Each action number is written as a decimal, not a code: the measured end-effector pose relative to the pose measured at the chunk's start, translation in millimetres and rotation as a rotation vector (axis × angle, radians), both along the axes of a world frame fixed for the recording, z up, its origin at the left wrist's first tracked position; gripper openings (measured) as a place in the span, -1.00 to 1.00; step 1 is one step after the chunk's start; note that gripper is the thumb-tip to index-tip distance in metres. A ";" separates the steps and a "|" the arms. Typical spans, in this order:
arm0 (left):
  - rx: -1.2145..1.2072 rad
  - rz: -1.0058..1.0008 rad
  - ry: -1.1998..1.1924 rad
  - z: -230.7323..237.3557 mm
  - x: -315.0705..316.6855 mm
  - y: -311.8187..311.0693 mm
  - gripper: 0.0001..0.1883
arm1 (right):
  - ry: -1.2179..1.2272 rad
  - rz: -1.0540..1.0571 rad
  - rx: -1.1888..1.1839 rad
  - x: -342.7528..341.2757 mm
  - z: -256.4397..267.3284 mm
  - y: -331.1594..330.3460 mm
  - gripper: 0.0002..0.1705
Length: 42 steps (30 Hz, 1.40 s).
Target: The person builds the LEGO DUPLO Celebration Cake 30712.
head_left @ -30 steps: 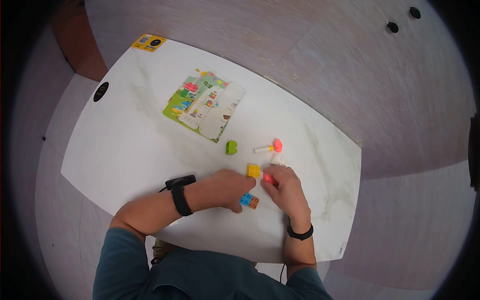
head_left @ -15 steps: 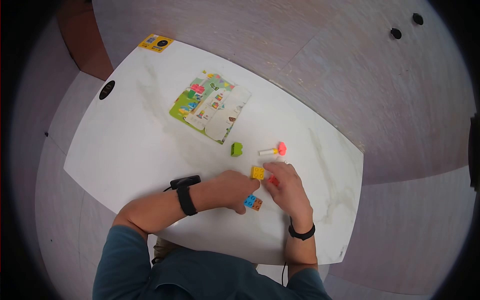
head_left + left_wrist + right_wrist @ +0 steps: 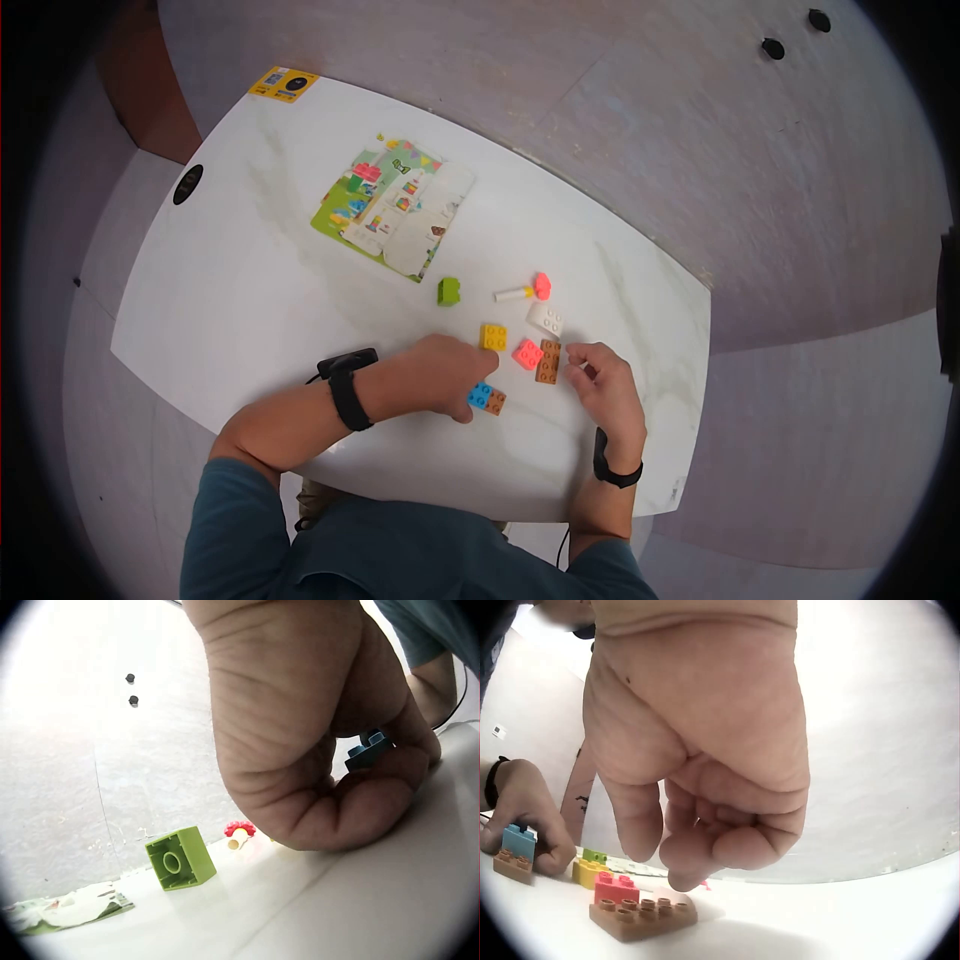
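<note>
Worktop [image 3: 230, 270]: the left hand [image 3: 435, 372] gripped the blue brick [image 3: 480, 396]; lowering the empty right hand [image 3: 608, 393] risked jostling the adjacent brown brick [image 3: 547, 363].

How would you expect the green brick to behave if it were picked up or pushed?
The green brick is probably light for its size, since its underside is visibly hollow. Its straight, squared walls suggest it would stay stiff when pinched. Resting on a flat side, it would likely slide rather than roll.
</note>
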State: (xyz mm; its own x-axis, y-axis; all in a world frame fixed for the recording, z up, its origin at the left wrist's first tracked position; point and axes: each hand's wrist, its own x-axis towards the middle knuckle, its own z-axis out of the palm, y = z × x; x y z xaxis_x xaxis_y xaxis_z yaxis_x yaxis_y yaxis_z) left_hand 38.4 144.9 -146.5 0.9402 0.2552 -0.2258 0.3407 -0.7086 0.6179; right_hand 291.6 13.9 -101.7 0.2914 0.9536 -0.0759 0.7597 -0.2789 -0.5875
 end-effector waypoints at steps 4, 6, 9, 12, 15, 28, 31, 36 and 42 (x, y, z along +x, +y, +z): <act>0.015 0.008 -0.002 -1.6 0.5 -1.9 -0.42 | -0.019 0.089 0.065 -11.5 4.3 13.8 -0.73; 0.021 0.014 -0.012 -3.7 -1.1 -1.2 -0.42 | -0.059 0.097 0.077 -15.9 9.1 19.3 -0.72; 0.000 0.010 -0.072 -7.0 -3.6 0.0 -0.43 | -0.077 0.088 0.046 -23.1 13.4 28.5 -0.73; 0.002 0.017 -0.085 -5.7 -2.7 -1.3 -0.45 | -0.032 0.159 0.013 -30.4 14.4 33.1 -0.74; 0.005 0.014 -0.008 -4.1 0.3 -1.9 -0.47 | 0.092 0.119 -0.079 -42.4 23.8 39.7 -0.74; -0.005 0.025 -0.164 -13.1 -5.0 -1.4 -0.51 | -0.044 0.662 0.113 -97.0 -13.9 137.7 -0.51; -0.024 0.021 -0.114 -10.4 -3.7 -0.7 -0.51 | 0.041 0.596 0.088 -91.6 -9.5 128.2 -0.54; -0.054 -0.003 -0.059 -4.5 0.0 0.0 -0.48 | 0.318 0.327 0.034 -56.2 14.1 79.2 -0.64; 0.030 0.013 0.025 -4.6 2.2 -1.5 -0.42 | 0.747 0.062 -0.116 -18.3 3.4 15.5 -0.70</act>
State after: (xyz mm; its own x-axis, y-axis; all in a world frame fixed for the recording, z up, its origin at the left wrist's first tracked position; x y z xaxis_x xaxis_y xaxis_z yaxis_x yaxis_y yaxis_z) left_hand 40.6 143.4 -151.1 0.9309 0.2741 -0.2416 0.3651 -0.7224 0.5872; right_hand 273.4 29.4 -98.3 0.0692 0.9404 -0.3330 0.1880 -0.3401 -0.9214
